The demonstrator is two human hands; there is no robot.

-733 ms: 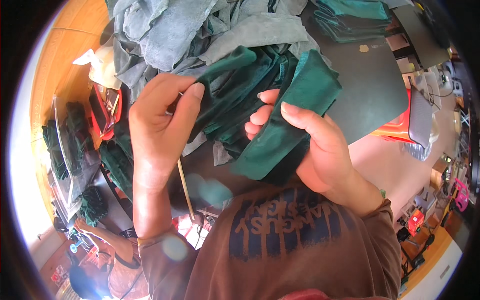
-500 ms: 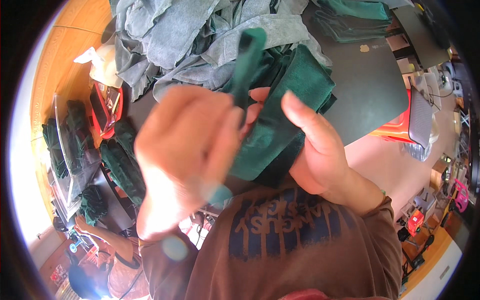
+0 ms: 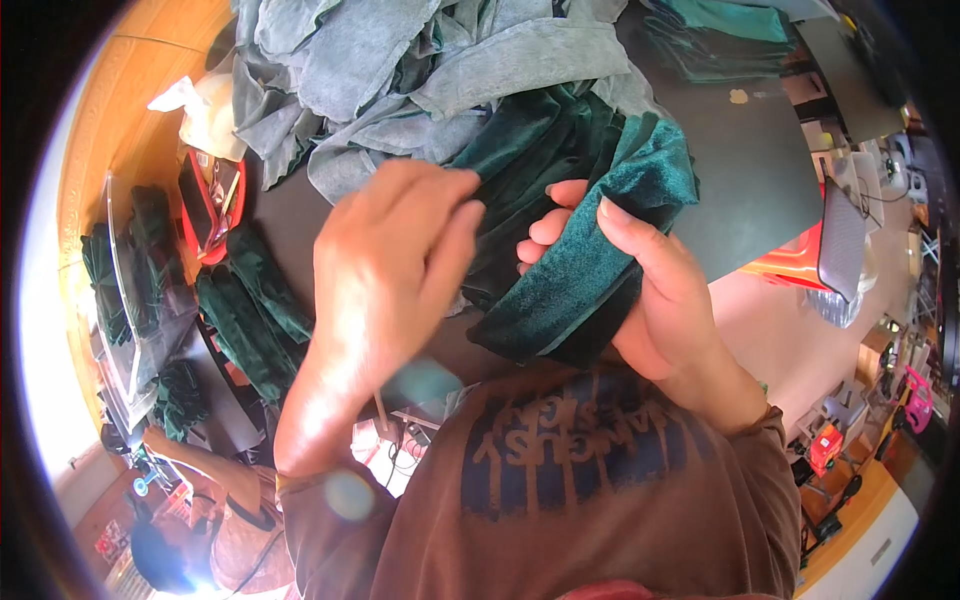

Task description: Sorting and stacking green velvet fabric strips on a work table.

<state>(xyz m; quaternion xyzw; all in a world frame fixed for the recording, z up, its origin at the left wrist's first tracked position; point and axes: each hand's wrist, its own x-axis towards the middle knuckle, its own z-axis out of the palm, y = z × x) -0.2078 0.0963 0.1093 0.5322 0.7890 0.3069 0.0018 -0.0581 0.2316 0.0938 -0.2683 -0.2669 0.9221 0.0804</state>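
In my right hand (image 3: 665, 285) is a folded stack of green velvet strips (image 3: 585, 255), thumb on top and fingers curled round the far edge. My left hand (image 3: 385, 260) is closed, back of the hand up, left of the stack. Its fingertips are at the near edge of a dark green velvet pile (image 3: 545, 135); what they pinch, if anything, is hidden. Beyond this pile lies a large heap of grey-backed fabric pieces (image 3: 350, 65).
More green fabric (image 3: 725, 25) lies at the far right of the dark table (image 3: 750, 180). At left are a red tray of tools (image 3: 215, 205), green velvet bundles (image 3: 250, 320) and a clear panel (image 3: 125, 290). An orange stool (image 3: 795, 250) stands right. Another person (image 3: 215, 530) is lower left.
The upright green strip in my left hand is no longer raised, and dark velvet lies flat beyond that hand. The stack in my right hand has tilted and shifted slightly right.
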